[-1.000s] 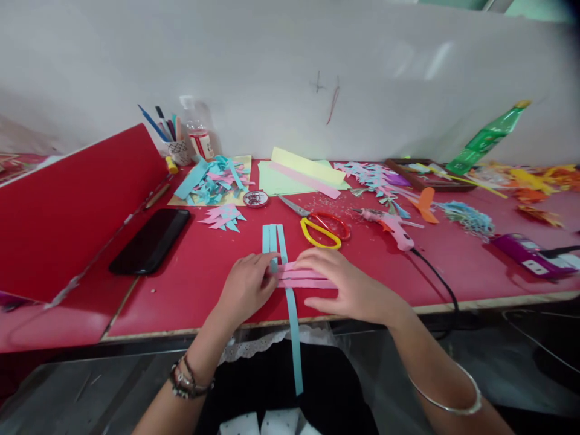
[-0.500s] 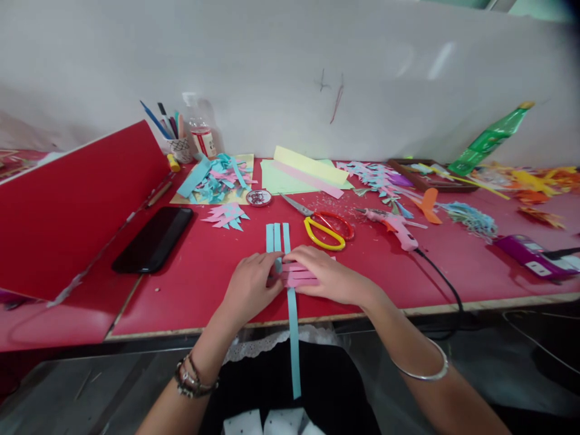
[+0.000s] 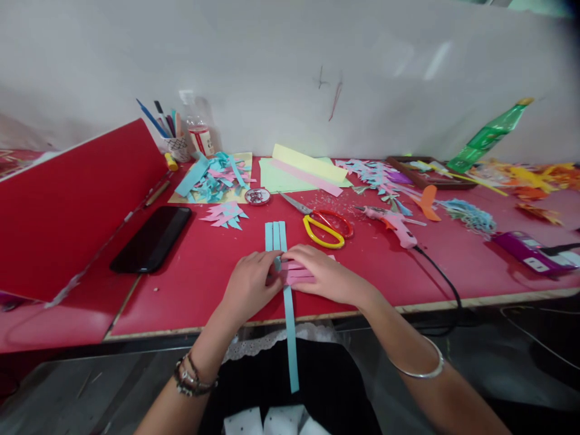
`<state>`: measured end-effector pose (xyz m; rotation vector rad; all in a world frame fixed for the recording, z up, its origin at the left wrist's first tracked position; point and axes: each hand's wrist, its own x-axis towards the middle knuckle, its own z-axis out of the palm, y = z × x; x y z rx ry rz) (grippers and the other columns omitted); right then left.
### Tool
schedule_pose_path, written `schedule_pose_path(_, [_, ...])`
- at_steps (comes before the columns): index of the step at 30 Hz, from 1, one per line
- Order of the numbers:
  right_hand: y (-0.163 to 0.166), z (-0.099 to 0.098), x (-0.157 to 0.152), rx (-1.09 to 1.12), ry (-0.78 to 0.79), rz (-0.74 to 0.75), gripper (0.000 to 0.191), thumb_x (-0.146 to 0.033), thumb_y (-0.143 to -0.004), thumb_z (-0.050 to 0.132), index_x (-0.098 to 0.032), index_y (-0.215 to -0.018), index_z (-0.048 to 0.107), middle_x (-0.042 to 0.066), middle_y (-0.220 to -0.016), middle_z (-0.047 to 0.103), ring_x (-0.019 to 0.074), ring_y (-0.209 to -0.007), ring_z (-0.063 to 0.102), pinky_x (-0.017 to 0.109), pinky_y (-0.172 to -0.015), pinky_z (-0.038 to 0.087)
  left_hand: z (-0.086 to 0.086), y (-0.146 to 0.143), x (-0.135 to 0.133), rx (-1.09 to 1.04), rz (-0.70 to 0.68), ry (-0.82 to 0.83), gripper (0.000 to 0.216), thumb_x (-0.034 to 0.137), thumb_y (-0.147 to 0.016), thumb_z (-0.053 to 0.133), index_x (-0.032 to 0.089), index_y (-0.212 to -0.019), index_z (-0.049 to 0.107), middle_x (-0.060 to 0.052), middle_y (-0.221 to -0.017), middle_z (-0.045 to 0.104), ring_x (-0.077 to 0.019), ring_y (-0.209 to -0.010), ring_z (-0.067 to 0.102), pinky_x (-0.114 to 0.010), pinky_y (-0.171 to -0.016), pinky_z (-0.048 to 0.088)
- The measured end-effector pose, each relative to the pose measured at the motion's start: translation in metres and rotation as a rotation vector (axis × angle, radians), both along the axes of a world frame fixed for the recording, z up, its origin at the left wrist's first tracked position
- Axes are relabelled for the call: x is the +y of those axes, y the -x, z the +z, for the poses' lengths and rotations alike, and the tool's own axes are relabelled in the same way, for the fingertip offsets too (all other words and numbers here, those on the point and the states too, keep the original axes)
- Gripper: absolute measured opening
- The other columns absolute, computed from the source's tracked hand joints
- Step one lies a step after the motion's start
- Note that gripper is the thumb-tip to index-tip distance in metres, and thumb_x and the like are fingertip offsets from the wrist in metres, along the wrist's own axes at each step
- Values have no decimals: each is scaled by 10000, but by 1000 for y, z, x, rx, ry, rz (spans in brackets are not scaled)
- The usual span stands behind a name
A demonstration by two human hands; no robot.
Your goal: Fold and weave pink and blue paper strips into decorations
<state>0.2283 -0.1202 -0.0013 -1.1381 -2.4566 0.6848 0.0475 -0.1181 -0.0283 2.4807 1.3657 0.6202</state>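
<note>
Light-blue paper strips (image 3: 275,235) stand side by side, pointing away from me, at the centre of the red table. Pink paper strips (image 3: 299,273) cross them, and one blue strip (image 3: 290,344) hangs over the table edge onto my lap. My left hand (image 3: 249,279) grips the left side of this crossing, its fingers curled and pressed together. From the right, my right hand (image 3: 330,277) pinches the pink strips, thumb near me and fingers on the far side. Both sets of fingertips nearly meet and hide part of the crossing.
Scissors (image 3: 322,232) lie just beyond my hands, a pink glue gun (image 3: 394,223) with its cord to the right. A black phone (image 3: 151,240) is at left beside a red board (image 3: 81,211). Cut paper pieces (image 3: 215,178), coloured sheets (image 3: 312,172) and a tilted green bottle (image 3: 492,136) are along the back.
The right-hand one of the upright blue strips has shifted left, against the others. The long hanging strip has swung slightly left. Both hands keep almost the same place.
</note>
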Motion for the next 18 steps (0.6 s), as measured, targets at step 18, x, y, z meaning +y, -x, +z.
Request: schedule_pose_path(18, [-2,-5,-1,-72,-132,-54,373,-335,-771,493,-218,-1125,474,73,-1177,480,198,-1094,407,361,-920,312,-1,1,2,-16,-9,15,357,212,-714,494,189,-1069,475,-16,-744,570,-149,-685,497,-261,-636,365])
